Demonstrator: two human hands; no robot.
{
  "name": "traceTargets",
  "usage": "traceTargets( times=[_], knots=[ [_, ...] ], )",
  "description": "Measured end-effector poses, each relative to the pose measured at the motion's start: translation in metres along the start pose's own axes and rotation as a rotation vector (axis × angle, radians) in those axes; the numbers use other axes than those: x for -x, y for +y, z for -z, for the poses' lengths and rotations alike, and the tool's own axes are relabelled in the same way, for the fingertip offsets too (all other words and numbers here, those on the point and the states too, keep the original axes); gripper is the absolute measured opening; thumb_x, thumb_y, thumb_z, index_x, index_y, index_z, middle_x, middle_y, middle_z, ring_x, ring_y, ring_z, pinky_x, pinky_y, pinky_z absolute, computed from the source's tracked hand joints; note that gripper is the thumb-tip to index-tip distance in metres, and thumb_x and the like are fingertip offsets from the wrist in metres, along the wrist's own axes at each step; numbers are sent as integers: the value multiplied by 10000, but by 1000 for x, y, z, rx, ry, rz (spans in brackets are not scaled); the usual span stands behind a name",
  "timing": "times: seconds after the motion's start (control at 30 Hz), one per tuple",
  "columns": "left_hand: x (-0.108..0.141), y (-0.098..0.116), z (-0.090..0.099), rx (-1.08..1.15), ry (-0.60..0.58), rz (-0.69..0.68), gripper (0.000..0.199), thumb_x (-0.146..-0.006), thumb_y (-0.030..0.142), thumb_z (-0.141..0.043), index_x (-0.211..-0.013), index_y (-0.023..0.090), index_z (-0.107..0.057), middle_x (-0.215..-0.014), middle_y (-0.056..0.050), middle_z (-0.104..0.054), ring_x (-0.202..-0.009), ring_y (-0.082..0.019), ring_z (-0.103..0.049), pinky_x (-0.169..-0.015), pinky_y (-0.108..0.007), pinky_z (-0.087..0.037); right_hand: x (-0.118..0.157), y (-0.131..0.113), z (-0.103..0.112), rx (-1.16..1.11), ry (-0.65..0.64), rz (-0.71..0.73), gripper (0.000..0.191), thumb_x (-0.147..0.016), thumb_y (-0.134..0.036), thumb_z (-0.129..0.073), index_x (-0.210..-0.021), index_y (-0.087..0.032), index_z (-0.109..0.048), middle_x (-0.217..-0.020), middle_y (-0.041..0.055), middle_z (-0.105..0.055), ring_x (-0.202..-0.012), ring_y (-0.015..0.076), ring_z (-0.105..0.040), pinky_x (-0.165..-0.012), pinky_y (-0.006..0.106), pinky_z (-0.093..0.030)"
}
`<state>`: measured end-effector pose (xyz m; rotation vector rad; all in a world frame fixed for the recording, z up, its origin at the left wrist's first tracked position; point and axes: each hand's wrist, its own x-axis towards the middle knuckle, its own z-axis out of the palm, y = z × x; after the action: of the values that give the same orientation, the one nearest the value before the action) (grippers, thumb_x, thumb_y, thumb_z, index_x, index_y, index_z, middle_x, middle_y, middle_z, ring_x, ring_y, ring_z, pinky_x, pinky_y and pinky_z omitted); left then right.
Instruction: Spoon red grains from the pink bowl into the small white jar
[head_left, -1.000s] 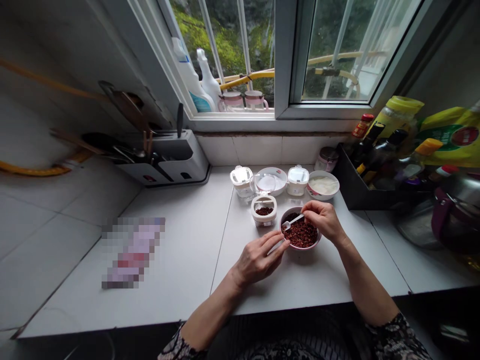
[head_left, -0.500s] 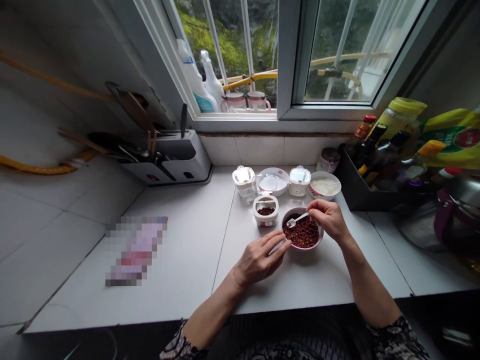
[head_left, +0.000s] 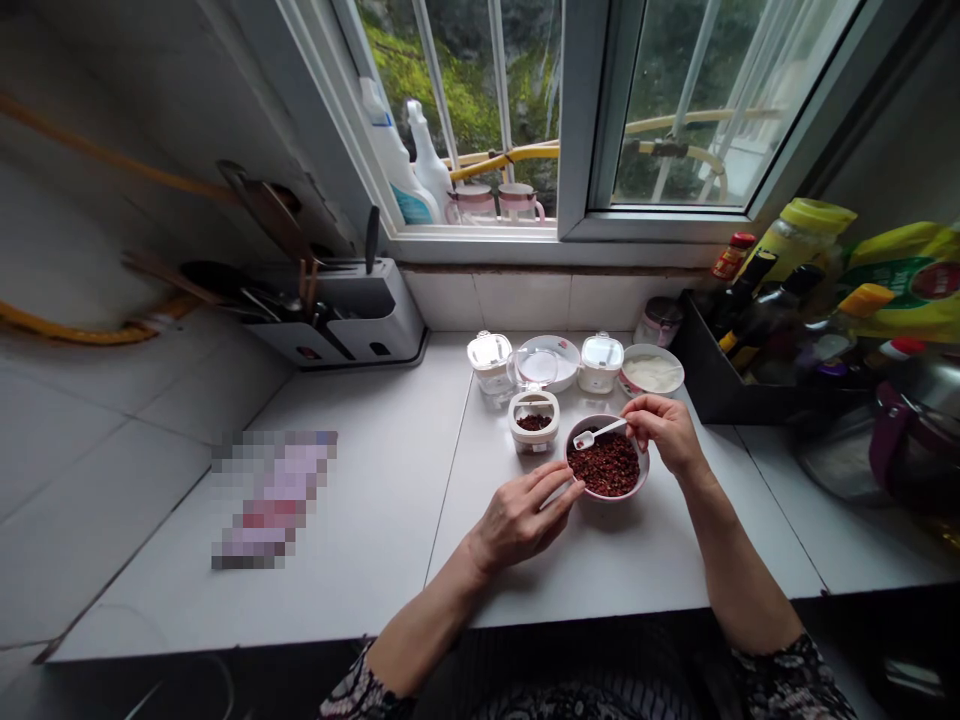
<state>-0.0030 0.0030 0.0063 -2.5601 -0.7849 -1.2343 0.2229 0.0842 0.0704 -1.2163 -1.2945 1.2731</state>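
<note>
A bowl of dark red dried pieces (head_left: 606, 466) stands on the white counter. My right hand (head_left: 664, 432) pinches the handle of a small white spoon (head_left: 592, 436), whose scoop is over the bowl's back left part with a little red in it. My left hand (head_left: 521, 512) rests its fingertips against the bowl's left rim, fingers stretched and slightly apart. Just left of the bowl, a small clear container with a white rim (head_left: 533, 424) stands with its lid up and some of the same red pieces inside.
Behind are two lidded containers (head_left: 491, 362) (head_left: 600, 364), a white dish (head_left: 562, 365) and a bowl of white stuff (head_left: 651, 374). A utensil holder (head_left: 375, 325) stands back left, a dark bottle box (head_left: 712, 385) at right. A blurred patch (head_left: 274, 500) covers something at left.
The spoon has risen slightly from the red pieces, and my right hand has shifted a little to the right. My left hand stays at the bowl's rim.
</note>
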Motion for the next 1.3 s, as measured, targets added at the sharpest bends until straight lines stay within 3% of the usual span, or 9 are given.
traceTargets(
  times=[0.17, 0.3, 0.5, 0.63, 0.7, 0.8, 0.9, 1.07, 1.3],
  knots=[
    [1, 0, 0, 5, -1, 5, 291, -930, 85, -507, -1200, 100, -613, -1106, -145, -687, -1109, -245, -660, -885, -371, -627, -1, -7, -11, -58, 51, 33, 123, -587, -277, -667, -638, -167, -656, -470, -21, -603, -338, 83, -461, -351, 211, -387],
    [0, 0, 0, 2, -3, 10, 298, -931, 88, -510, -1211, 115, -608, -1108, -136, -690, -1111, -237, -660, -887, -371, -627, 2, -8, -32, -38, 123, 187, 124, -689, -296, -659, -722, -177, -645, -542, -13, -631, -386, 98, -512, -403, 229, -438],
    [0, 0, -1, -2, 12, 13, 305, -929, 79, -497, -1211, 120, -607, -1098, -131, -693, -1116, -235, -661, -895, -367, -622, 13, 7, -54, 313, 124, 594, 105, -889, -232, -560, -895, -195, -658, -741, 31, -701, -605, 151, -648, -609, 278, -541],
    [0, 1, 0, -3, 3, 12, 329, -922, 68, -493, -1228, 125, -601, -1101, -129, -694, -1138, -233, -653, -912, -360, -614, 15, 11, -55, 592, -4, 934, 199, -907, -117, -494, -927, -200, -673, -816, 62, -728, -742, 181, -686, -711, 301, -549],
    [-1, 1, 0, -5, 8, 7, 322, -919, 65, -499, -1219, 115, -605, -1099, -134, -694, -1136, -235, -653, -914, -360, -612, 15, 10, -51, 611, -3, 1006, 204, -907, -104, -496, -930, -200, -675, -817, 63, -731, -756, 185, -689, -715, 302, -549],
    [-1, 1, 0, -8, 9, -3, 300, -923, 72, -504, -1201, 102, -612, -1095, -138, -692, -1119, -236, -658, -904, -360, -617, 15, 5, -39, 518, 110, 919, 147, -895, -137, -541, -901, -202, -673, -813, 50, -731, -730, 178, -683, -704, 301, -548],
    [-1, 0, 0, 0, 5, -2, 286, -925, 76, -515, -1191, 98, -618, -1097, -140, -689, -1111, -237, -659, -896, -360, -620, 11, 3, -18, 391, 197, 673, 100, -858, -189, -571, -841, -193, -670, -729, 25, -694, -617, 155, -636, -613, 284, -525],
    [2, 0, -1, 18, -1, 8, 304, -919, 69, -535, -1211, 100, -613, -1106, -143, -685, -1122, -242, -655, -909, -367, -615, 4, 2, 15, 325, 46, 333, 98, -741, -240, -580, -709, -177, -647, -551, -24, -581, -458, 106, -500, -450, 230, -407],
    [3, 0, -1, 27, -8, 19, 318, -915, 68, -541, -1221, 110, -615, -1115, -143, -683, -1133, -247, -652, -913, -372, -616, 9, -3, 8, 440, -96, 294, 128, -729, -235, -553, -660, -178, -644, -583, -8, -601, -535, 118, -506, -498, 229, -393]
  ],
)
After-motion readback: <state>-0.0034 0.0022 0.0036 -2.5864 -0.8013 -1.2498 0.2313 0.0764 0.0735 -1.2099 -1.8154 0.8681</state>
